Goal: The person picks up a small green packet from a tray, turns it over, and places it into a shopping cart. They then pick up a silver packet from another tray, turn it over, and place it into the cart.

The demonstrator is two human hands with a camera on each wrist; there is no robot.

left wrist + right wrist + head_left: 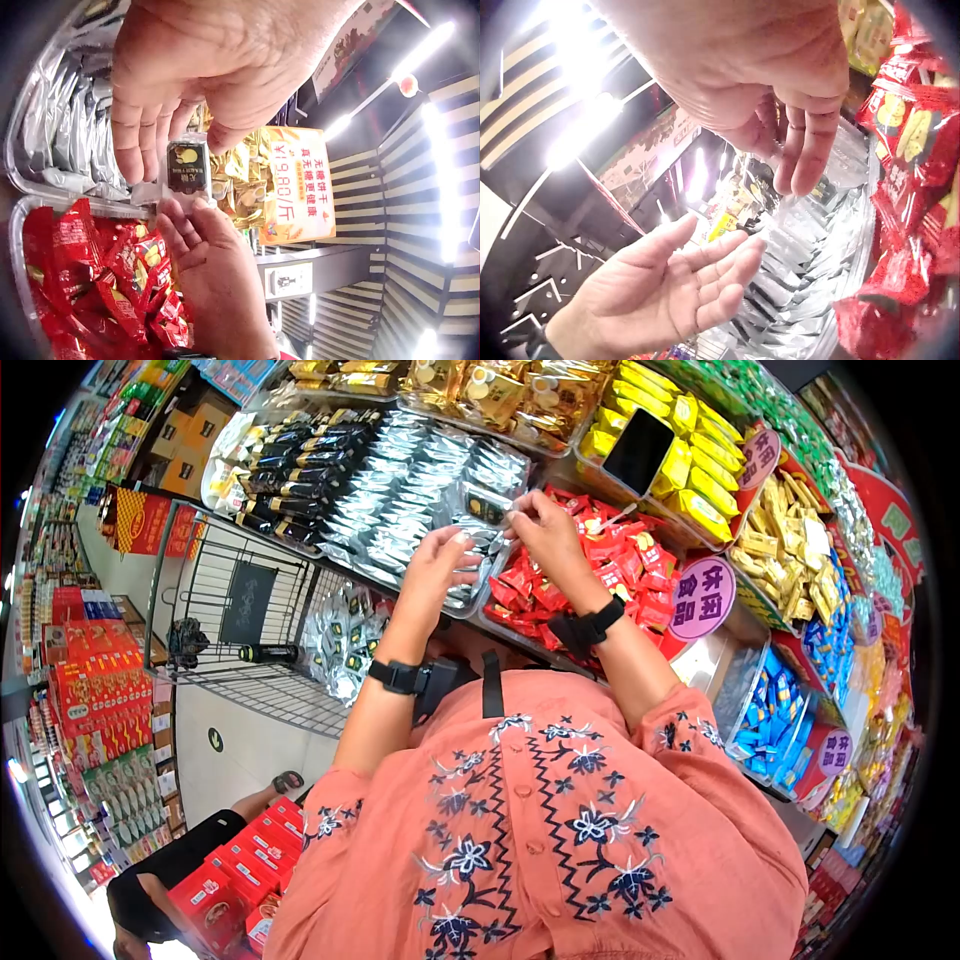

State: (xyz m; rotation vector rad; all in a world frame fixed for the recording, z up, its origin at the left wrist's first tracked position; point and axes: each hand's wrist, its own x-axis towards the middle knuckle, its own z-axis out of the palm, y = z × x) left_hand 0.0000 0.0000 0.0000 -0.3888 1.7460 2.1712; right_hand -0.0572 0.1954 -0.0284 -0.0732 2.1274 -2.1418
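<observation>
My right hand (552, 538) pinches a small clear packet with a black label (187, 166) between thumb and fingers. The packet is held up above the bin of silver-wrapped packets (400, 485). My left hand (436, 572) is beside it, palm turned toward the right hand. Its fingers are extended and loosely spread in the right wrist view. In the left wrist view those fingers hang over the packet's upper edge. Red snack packets (625, 560) fill the tray just below the right hand.
A wire shopping cart (225, 560) holding a pile of silver packets (345, 635) stands at the left. A phone (638, 452) lies on yellow packets (700, 470). Gold (785, 550) and blue packets (775, 725) fill bins at the right. A person (150, 895) is at lower left.
</observation>
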